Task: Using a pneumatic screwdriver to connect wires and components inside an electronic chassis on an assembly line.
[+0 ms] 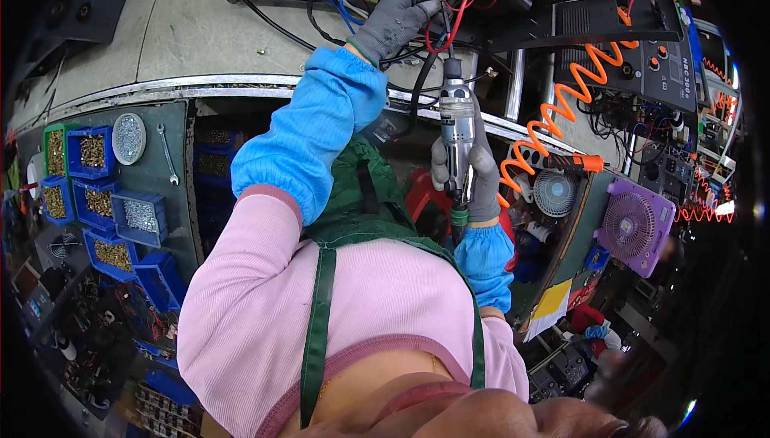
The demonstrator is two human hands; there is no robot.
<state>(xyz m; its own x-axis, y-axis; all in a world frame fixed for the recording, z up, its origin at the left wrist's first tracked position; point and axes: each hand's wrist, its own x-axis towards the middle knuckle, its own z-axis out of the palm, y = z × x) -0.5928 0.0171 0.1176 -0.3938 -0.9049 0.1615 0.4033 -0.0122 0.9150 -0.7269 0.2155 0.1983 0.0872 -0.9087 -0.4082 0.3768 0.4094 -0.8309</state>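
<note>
At nine o'clock a green table [178, 197] carries blue bins [90, 172] of brass fittings [92, 149]. A green bin [57, 127] holds similar pieces, another blue bin holds silver pieces [140, 215], and toward ten a white dish [115, 141] holds smaller silvery bits [129, 137]. Between one and two o'clock, the gloved right hand [483, 172] wraps a driver [458, 129], its shaft aimed at twelve. There the gloved left hand [391, 25] reaches up, fingers bent by the shaft's tip; whether they pinch anything is hard to tell.
</note>
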